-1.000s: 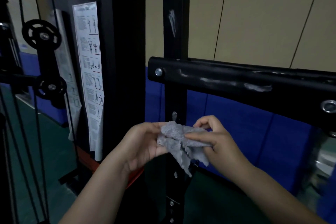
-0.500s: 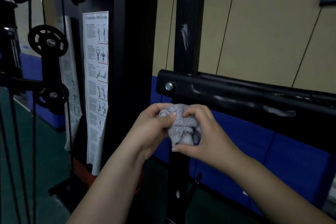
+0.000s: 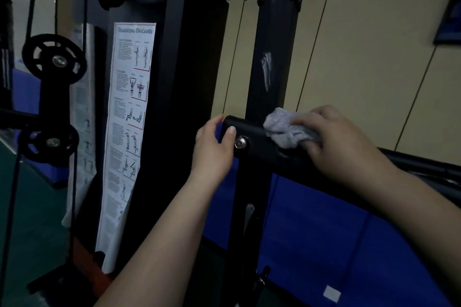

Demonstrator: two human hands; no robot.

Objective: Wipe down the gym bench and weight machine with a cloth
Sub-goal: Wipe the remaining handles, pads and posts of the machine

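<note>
A black weight machine fills the view, with a horizontal crossbar (image 3: 259,146) bolted to an upright post (image 3: 272,57). My right hand (image 3: 341,147) holds a bunched grey cloth (image 3: 284,131) and presses it onto the top of the crossbar, just right of the post. My left hand (image 3: 214,149) grips the crossbar's left end, thumb on its front face beside the silver bolt (image 3: 240,143). The gym bench is not in view.
An exercise chart (image 3: 127,117) hangs on the machine's left column. Black pulleys (image 3: 55,60) and cables run at far left. Blue wall padding (image 3: 324,244) sits behind the crossbar, beige wall panels above, green floor at lower left.
Both hands had the cloth between them below the crossbar. Now the right hand alone has carried it up onto the crossbar, and the left hand has let go and taken the bar's end.
</note>
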